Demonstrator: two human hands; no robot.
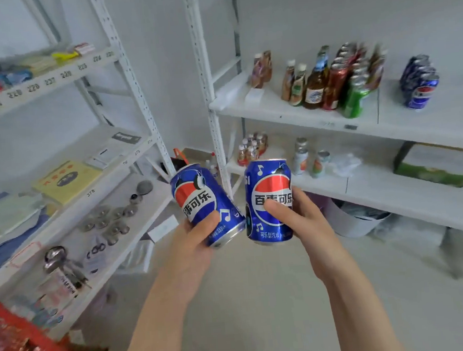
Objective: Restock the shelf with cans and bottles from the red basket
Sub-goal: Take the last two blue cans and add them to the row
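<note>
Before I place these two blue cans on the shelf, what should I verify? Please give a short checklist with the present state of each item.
1. Left hand grips the tilted Pepsi can: ok.
2. Right hand grips the upright Pepsi can: ok.
3. Matching row of Pepsi cans located on the upper shelf: ok.
4. Bare space on that shelf beside the row for two more: ok.
5. Red basket has more stock: cannot tell, blurred.
</note>
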